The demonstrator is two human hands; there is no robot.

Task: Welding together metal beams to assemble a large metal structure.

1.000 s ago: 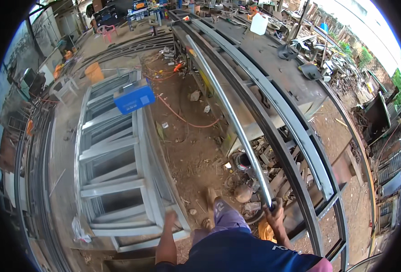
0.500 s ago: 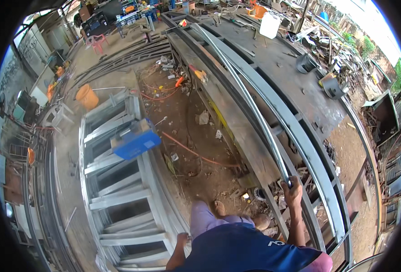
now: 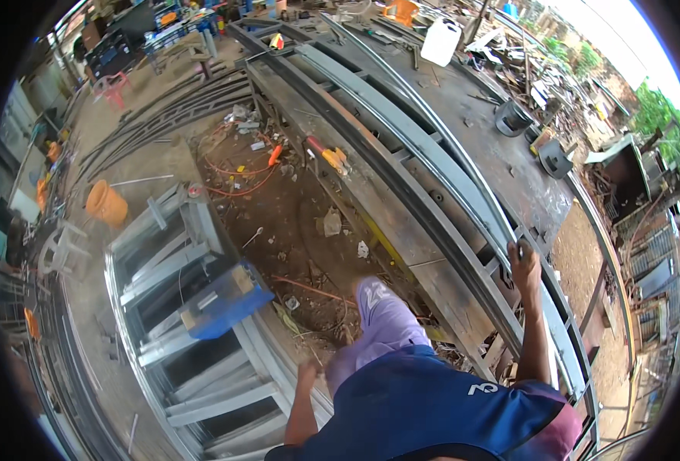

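Note:
My right hand [image 3: 526, 269] is closed around the near end of a long, thin metal tube [image 3: 430, 114]. The tube stretches away over a light grey steel beam [image 3: 566, 349] that lies within a dark steel frame. Low beside my leg is my left hand [image 3: 309, 373], with fingers that look curled but are too blurred to read. To its left is a stack of galvanized metal frames [image 3: 221, 406], with a blue box [image 3: 232, 303] on top. A red and yellow tool [image 3: 328, 156] rests on the rusty beam edge of the bench.
Bare soil with an orange cable [image 3: 309, 288] and scraps lies between the stack and the bench. An orange bucket [image 3: 106, 203] and white chair [image 3: 65, 250] stand left. A white jug [image 3: 440, 42] and metal cylinders [image 3: 513, 117] sit on the dark steel plate.
My right hand and the tube have shifted right, from over the dark beam to over the light grey beam. My body has moved forward, and the view has turned.

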